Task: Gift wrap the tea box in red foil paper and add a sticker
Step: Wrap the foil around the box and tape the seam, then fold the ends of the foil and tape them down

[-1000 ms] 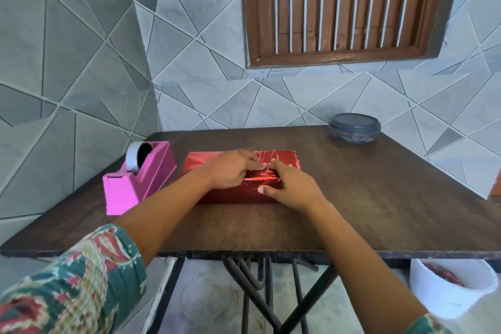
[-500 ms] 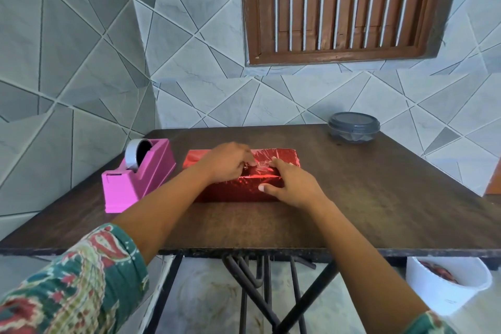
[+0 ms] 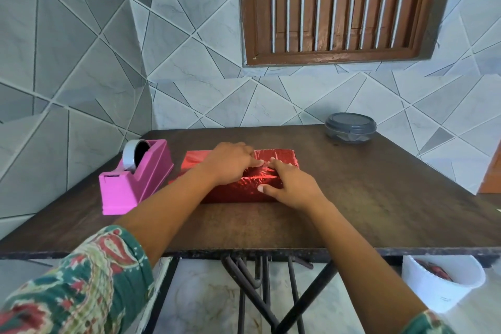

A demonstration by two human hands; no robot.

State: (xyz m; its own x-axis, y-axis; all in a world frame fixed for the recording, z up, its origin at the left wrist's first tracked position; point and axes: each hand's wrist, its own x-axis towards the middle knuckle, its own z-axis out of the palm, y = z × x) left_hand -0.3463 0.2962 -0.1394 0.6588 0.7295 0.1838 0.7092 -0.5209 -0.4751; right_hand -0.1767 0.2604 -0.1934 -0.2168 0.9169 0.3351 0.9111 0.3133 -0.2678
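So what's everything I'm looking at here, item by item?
table: one, dark brown wood on black metal legs, fills the middle of the view
wrapped box: one, shiny red foil, centre of the table
tape dispenser: one, pink, on the table left of the box
tape roll: one, whitish grey, seated in the dispenser
lidded container: one, dark grey, far right corner of the table
bucket: one, white, on the floor under the table's right edge, something red inside
shuttered window: one, brown wood, in the wall above the table
wall tiles: many, grey, behind and left of the table
sleeve: green with a red pattern, on the left arm
left hand: presses on top of the box
right hand: fingers on top of the box, thumb on its front
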